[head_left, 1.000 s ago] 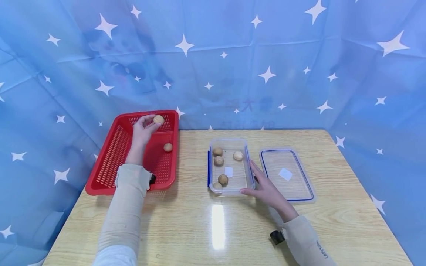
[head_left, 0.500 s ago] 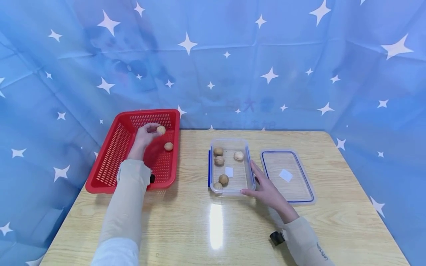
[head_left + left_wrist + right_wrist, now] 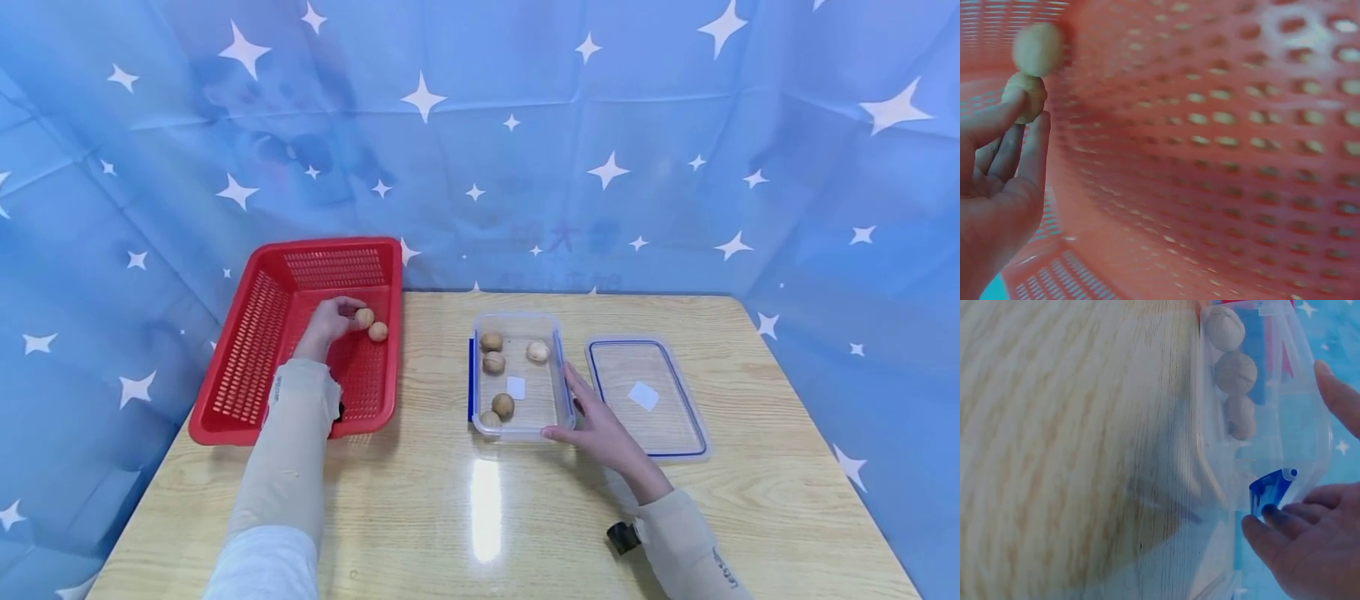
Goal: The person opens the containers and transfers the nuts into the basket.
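In the head view my left hand [image 3: 330,325] reaches into a red plastic basket [image 3: 397,367]. Its thumb and fingers pinch a walnut [image 3: 364,317] low in the basket. Right beside that one lies another walnut [image 3: 378,332]; the left wrist view has the held walnut [image 3: 1025,100] against the other walnut [image 3: 1038,50]. My right hand [image 3: 603,429] rests at the front right corner of a clear food container [image 3: 517,435], thumb and fingers spread, fingertips near a blue latch [image 3: 1269,487]. Several walnuts [image 3: 503,406] lie inside the container.
A clear lid [image 3: 652,417] with a blue seal lies flat on the wooden table [image 3: 420,517], right of the container. Behind the table hangs a blue curtain [image 3: 480,150] with white stars. The basket stands at the table's left edge.
My left hand has lowered the walnut from near the basket's far wall to beside the other walnut. The basket has shifted slightly. The right hand stays in place.
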`<state>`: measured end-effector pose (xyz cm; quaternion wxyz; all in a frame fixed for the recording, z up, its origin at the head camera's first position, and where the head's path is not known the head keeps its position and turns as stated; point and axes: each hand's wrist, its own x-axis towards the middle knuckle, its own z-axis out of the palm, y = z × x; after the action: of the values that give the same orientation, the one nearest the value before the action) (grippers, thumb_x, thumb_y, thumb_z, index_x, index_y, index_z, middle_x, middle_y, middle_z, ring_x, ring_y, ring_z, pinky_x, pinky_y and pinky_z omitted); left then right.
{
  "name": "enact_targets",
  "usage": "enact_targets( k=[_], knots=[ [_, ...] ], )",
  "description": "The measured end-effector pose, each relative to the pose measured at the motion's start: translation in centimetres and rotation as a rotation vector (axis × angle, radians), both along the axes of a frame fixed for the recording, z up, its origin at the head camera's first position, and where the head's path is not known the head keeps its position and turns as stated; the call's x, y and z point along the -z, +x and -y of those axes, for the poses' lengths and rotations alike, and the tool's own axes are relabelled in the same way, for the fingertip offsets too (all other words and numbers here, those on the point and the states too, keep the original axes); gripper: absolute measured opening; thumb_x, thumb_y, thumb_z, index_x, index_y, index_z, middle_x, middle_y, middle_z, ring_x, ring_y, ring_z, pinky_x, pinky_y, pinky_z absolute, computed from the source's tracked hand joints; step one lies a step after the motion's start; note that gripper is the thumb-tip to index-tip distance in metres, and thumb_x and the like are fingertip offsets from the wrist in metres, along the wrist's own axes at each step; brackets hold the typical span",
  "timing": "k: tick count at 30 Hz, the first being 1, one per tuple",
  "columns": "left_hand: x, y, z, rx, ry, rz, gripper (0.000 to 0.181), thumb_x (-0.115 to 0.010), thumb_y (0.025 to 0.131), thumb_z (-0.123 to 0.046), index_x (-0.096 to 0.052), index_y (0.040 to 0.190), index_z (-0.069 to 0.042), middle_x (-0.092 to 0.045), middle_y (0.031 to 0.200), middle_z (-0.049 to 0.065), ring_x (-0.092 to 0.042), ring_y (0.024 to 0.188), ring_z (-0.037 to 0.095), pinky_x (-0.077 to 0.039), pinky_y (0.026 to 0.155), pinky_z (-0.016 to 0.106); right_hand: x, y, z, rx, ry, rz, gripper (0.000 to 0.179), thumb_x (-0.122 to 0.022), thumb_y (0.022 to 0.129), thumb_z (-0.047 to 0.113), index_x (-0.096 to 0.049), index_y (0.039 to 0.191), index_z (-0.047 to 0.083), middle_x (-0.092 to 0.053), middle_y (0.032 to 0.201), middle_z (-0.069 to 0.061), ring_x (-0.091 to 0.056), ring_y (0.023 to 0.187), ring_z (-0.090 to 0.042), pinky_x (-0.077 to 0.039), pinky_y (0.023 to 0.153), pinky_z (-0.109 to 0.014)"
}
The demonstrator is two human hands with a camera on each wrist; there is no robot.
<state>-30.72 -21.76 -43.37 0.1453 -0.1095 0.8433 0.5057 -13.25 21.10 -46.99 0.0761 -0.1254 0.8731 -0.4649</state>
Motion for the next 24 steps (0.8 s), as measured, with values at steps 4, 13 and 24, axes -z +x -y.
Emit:
enact_targets(
  k=[4,13,24],
  knots=[
    [0.5,0.3,0.5,0.030,-0.053,0.006,0.051,-0.069,0.093,-0.021,-0.053,0.141,-0.014,-0.053,0.140,0.016,-0.051,0.127,0.037,-0.049,0.105,0.056,0.0,0.0,0.2,-0.007,0.003,0.005,0.104,-0.077,0.087,0.029,-0.006,0.160,0.003,-0.003,0.167,-0.022,-0.012,0.151,-0.047,-0.025,0.119,-0.058],
    [0.2,1.0,1.1,0.071,-0.038,0.142,0.062,-0.082,0.080,-0.028,-0.055,0.135,-0.021,-0.049,0.139,0.009,-0.046,0.128,0.035,-0.060,0.086,0.049,0.1,-0.2,0.4,-0.007,0.001,0.002,0.106,-0.078,0.087,0.030,-0.006,0.160,0.003,-0.002,0.167,-0.022,-0.011,0.152,-0.046,-0.024,0.119,-0.057],
    [0.4,0.8,-0.1,0.183,-0.019,0.139,0.050,-0.074,0.088,-0.021,-0.057,0.135,-0.014,-0.050,0.138,0.012,-0.044,0.128,0.033,-0.057,0.095,0.048,0.0,-0.2,0.2,0.002,0.010,0.014,0.106,-0.078,0.086,0.030,-0.006,0.160,0.004,-0.002,0.167,-0.022,-0.013,0.151,-0.046,-0.024,0.120,-0.057]
  ],
)
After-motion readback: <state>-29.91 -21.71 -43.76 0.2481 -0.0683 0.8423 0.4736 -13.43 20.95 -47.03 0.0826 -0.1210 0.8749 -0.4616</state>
